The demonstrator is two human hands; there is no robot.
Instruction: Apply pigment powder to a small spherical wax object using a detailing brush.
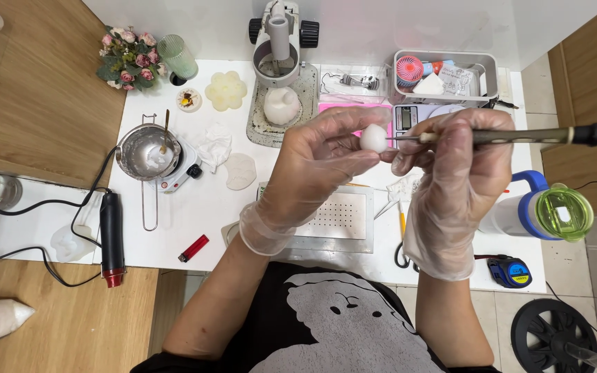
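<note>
1. Right, both gloved hands are up over the white table (209,207), close together, so the work sits square under the eye.
2. Left hand (312,162): fingers curled and pinched on a small white ball (374,137), thumb below, fingertips above. Held at the tips like that, most of its surface stays bare for the tool.
3. Right hand (450,173): fingers closed pen-style on a long dark tool (513,135), gripped near the front, seemingly for fine control. The handle runs out to the right, ending in a black cap.
4. The thin metal tip reaches left and meets the ball's right side; it looks to be touching, though the exact contact is too small to be sure of.
5. So the ball is off the table, in the air between the hands, above the perforated mat (340,217).
6. Behind the hands stands a microscope (278,48) with a bigger white lump (282,105) on its base.
7. Left of the hands: a metal pot (148,152) on a small hotplate, spoon standing in it, out of elbow range.
8. Nearer the front edge lie a heat gun (111,238) and a red lighter (194,248), within easy reach.
9. Far right, a bottle (540,211) with a green lid lies on its side, clear of the working hand.
</note>
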